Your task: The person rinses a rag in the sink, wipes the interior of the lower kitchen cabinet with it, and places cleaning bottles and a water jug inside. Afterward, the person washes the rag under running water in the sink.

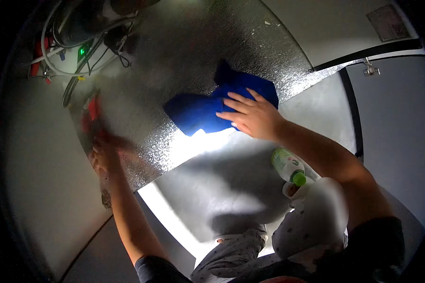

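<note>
My right hand (252, 115) lies flat with spread fingers on a crumpled blue cloth (193, 113). The cloth rests on a dark, speckled, shiny surface (165, 61), near its bright front edge. At the left end of that surface is my left hand (103, 158), its fingers curled; what they close on, if anything, is hidden. Just beyond it shows a blurred red shape (93, 111), whose kind I cannot make out. Near my right forearm, a bottle (286, 165) with a green cap and green-white label stands tilted beside my knee.
Looped cables and hoses (63, 70) hang at the upper left, beside a small green-lit display (82, 50). Pale walls (38, 160) close in on the left. A panel with a metal latch (371, 70) stands at the right. My knees (311, 212) are below the surface.
</note>
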The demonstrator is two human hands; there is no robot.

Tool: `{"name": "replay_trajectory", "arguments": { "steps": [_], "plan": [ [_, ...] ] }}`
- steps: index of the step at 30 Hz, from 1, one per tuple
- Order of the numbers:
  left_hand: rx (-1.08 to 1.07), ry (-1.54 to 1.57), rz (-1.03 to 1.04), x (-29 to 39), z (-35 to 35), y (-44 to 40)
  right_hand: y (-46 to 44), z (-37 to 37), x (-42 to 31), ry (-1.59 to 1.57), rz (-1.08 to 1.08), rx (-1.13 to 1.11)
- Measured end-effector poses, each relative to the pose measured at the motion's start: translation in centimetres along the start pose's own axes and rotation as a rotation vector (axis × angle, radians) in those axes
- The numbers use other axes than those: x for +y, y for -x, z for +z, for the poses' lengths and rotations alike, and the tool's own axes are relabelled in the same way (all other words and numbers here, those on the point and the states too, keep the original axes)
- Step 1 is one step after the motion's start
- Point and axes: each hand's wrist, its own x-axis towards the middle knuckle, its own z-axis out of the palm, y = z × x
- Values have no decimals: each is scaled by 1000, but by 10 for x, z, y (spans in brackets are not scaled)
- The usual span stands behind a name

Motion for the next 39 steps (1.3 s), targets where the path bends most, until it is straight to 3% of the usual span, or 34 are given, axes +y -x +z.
{"name": "replay_trajectory", "arguments": {
  "steps": [2,4,6,12,14,16,19,20,22,24,25,27,33,37,39],
  "plan": [
    [83,-21,38,-3,13,-5,-13,-8,13,-11,22,33],
    [156,-54,27,-8,29,-10,-40,-24,27,-21,312,-389],
    [186,-78,13,-17,42,-13,-36,2,55,33,154,102],
    [140,-54,73,-44,99,-39,-38,-9,44,125,264,16],
    [103,199,-5,-46,96,-49,-40,-10,44,97,244,32],
    [-7,920,-268,-39,90,-56,-42,-14,40,114,242,48],
    [79,1062,-272,-26,65,-64,-42,-17,39,131,246,66],
    [-18,760,-343,-7,16,-51,-41,-15,40,143,254,44],
    [-111,454,-403,5,-9,-49,-42,-14,41,154,267,20],
    [-130,322,-359,10,-5,-54,-40,-12,41,143,273,13],
    [-134,322,-350,13,-5,-53,-39,-12,41,143,281,8],
    [17,-14,-271,17,-5,-46,-41,-14,40,148,272,17],
    [262,-57,-91,0,18,-43,-41,-13,42,129,234,36],
    [134,-94,-102,3,6,-36,-41,-14,41,147,244,26],
    [120,49,-157,5,4,-37,-40,-13,41,145,247,54]
  ]
}}
